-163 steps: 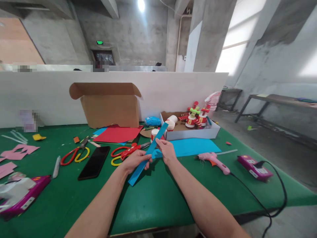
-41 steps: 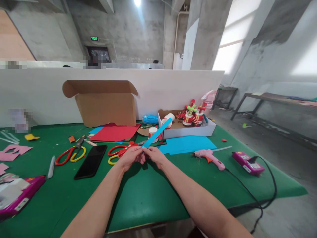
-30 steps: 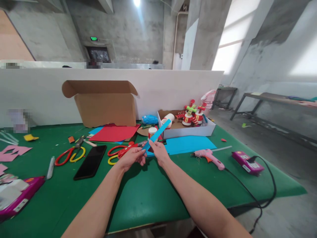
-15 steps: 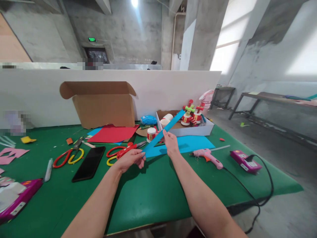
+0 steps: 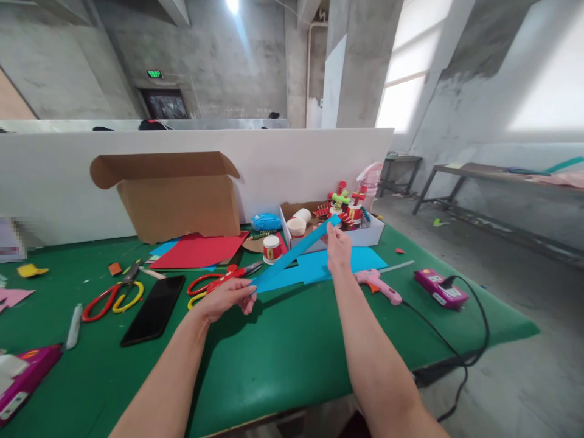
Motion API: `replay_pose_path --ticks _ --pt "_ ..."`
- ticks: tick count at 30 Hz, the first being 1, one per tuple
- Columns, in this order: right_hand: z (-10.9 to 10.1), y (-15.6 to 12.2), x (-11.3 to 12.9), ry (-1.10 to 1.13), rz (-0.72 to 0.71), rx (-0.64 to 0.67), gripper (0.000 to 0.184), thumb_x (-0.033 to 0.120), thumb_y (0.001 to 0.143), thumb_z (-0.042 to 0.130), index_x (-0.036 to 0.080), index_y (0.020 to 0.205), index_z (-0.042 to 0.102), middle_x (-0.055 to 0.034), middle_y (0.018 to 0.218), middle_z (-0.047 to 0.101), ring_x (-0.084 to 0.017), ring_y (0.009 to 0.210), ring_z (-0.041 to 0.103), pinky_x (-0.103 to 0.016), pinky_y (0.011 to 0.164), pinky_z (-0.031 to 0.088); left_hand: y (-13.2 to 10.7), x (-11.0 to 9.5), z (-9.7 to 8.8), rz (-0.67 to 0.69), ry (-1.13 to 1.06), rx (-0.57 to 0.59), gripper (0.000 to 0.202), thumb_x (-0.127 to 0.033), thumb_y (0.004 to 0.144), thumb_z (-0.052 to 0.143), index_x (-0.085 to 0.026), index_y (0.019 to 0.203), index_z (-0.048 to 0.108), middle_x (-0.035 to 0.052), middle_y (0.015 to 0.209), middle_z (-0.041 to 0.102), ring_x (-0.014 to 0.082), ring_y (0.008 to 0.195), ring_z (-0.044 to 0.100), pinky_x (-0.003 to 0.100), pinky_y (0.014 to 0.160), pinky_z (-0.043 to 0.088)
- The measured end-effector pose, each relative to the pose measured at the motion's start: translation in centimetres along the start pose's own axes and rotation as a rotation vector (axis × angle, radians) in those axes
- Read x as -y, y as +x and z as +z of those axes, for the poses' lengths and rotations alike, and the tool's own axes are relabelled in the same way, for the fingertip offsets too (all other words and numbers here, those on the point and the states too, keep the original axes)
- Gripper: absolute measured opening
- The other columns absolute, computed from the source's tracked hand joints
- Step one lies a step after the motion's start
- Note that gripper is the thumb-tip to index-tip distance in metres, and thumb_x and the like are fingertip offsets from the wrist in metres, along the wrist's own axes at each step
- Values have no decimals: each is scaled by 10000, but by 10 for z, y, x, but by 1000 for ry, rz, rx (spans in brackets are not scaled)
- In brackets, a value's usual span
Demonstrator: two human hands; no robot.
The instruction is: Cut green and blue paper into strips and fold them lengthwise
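While both forearms extend toward 12 o'clock, left hand (image 5: 225, 298) pinches blue paper strip (image 5: 294, 252) at its near end; right hand (image 5: 338, 248), at 2 o'clock, pinches its far end above green table (image 5: 283, 353).

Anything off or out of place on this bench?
Nothing spilled or damaged. The glue gun lies on its side, black cable trailing off the table edge, a possible snag. The cardboard box is tipped on its side, flap open. Left hand and right hand hold the blue strip taut.
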State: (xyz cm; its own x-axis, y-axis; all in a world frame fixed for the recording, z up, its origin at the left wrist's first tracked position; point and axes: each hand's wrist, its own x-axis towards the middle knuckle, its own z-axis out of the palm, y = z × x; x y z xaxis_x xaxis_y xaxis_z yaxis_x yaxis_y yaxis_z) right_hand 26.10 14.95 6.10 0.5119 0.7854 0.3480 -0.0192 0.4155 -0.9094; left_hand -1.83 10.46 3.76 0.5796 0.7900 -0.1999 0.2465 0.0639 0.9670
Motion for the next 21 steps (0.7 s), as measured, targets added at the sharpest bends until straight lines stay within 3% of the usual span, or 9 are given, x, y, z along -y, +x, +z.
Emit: replay_pose_path --ticks 4,8,17,21 --pt "-7 3 3 -3 -51 -84 532 676 635 656 218 492 426 50 496 402 -122 568 437 -264 615 468 -6 -3 -7 6 21 30 450 -604 734 668 -165 662 595 34 584 651 132 526 582 254 581 450" --pt "-7 5 4 -7 -61 -154 491 646 597 694 212 518 480 64 482 369 -116 549 400 -270 603 453 -11 -4 -16 37 21 -5 438 -586 740 671 -158 662 616 34 579 648 130 534 578 252 592 450" --pt "-9 9 -4 37 -102 -186 484 638 623 699 187 562 532 54 506 481 -106 541 457 -247 558 420 -4 -4 -25 127 -44 -355 436 -582 635 736 -157 686 658 18 569 637 131 554 572 249 593 462" --pt "-3 6 0 175 -21 -128 507 683 613 693 192 618 569 36 544 559 -132 579 543 -266 588 461 -1 -2 -25 185 -186 -443 438 -579 623 749 -164 677 619 -12 554 606 112 533 545 235 568 453"
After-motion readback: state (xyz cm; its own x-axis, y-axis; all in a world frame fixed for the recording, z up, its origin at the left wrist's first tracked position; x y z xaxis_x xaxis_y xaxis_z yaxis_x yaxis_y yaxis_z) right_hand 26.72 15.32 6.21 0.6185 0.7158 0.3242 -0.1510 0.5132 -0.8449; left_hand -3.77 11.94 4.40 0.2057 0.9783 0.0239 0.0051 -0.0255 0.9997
